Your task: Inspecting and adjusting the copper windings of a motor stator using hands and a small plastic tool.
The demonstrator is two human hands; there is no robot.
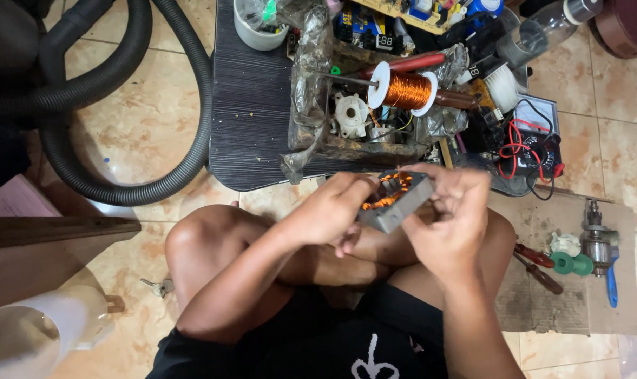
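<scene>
Copper winding already fills part of the grey motor stator (pixel 394 198): bright orange coils show inside its frame at the upper and left edges, so the wire work looks well begun, though from this view I cannot tell how many slots are filled or whether any lead is tied off. Judging by the loose strands at the stator's left edge, the coils appear still to need seating and finishing. The stator sits in the air over the person's crossed legs, just below the near edge of the dark low desk (pixel 252 105). The left hand (pixel 327 210) closes on the stator's left side, its fingers (pixel 353 184) curled over the top left corner and touching the coils. The right hand (pixel 450 221) holds the stator's right side, its fingers (pixel 441 184) bent narrow over the top edge, pinching at or near the winding; whether they grip a wire end is hidden. Above the stator, on the desk, a spool of copper wire (pixel 406 90) rests on a rod in a battered winding jig. To the right of the stator, on cardboard (pixel 564 295) on the floor, lie two red-handled screwdrivers (pixel 537 267) and a motor armature (pixel 599 242).
</scene>
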